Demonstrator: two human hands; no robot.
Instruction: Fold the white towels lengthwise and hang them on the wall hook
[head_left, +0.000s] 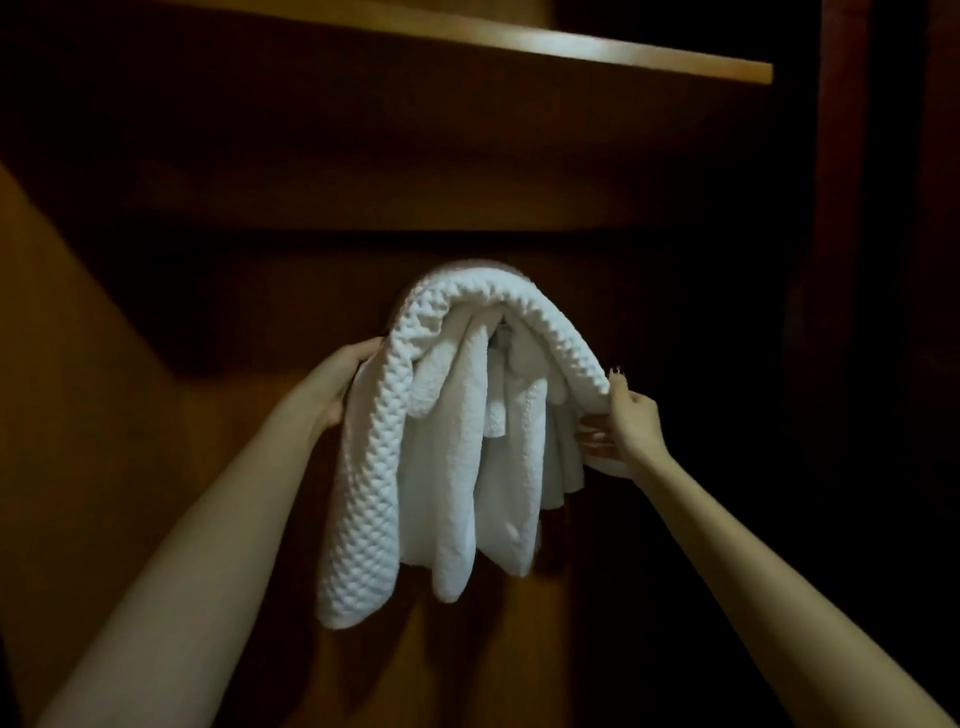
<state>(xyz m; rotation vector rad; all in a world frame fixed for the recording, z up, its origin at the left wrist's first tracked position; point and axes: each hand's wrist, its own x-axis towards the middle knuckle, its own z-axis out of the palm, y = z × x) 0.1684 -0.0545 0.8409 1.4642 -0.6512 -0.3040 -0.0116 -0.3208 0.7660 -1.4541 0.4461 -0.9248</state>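
Against the dim brown wooden wall (208, 467), beneath a lit wooden shelf (571, 47), the white towels (457, 441) hang bunched over the wall hook (502, 340). The left hand (348, 382) grips their left fold, and the right hand (626, 423) pinches the right fold with curled fingers (597, 435)

Bare forearms lead to the left hand (340, 382) and right hand (631, 428).
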